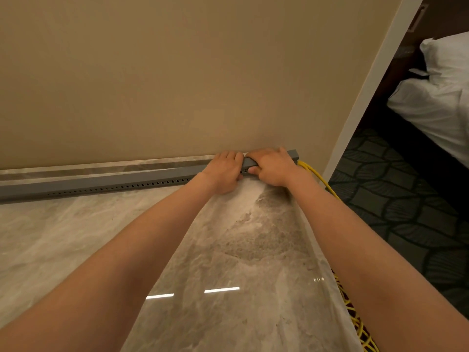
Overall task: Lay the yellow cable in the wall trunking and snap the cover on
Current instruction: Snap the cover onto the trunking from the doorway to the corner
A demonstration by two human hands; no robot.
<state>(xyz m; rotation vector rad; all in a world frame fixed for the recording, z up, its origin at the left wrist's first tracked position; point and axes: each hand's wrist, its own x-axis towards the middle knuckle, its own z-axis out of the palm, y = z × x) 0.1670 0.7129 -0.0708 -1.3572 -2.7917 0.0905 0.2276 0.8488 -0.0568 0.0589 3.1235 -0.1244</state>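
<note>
A long grey trunking (106,180) with a row of small slots in its side runs along the foot of the beige wall. Its cover lies on top along the visible length. My left hand (224,171) and my right hand (272,167) sit side by side near its right end, fingers over the top and thumbs on the front face, gripping it. The yellow cable (318,177) comes out of the trunking's right end, runs back under my right forearm and gathers in loose loops (363,334) on the floor at the lower right.
Glossy marble floor (228,262) spreads under my arms, with a marble skirting (101,166) behind the trunking. A white door frame (368,90) bounds the wall on the right. Beyond it lie dark patterned carpet (406,199) and a bed with white linen (436,97).
</note>
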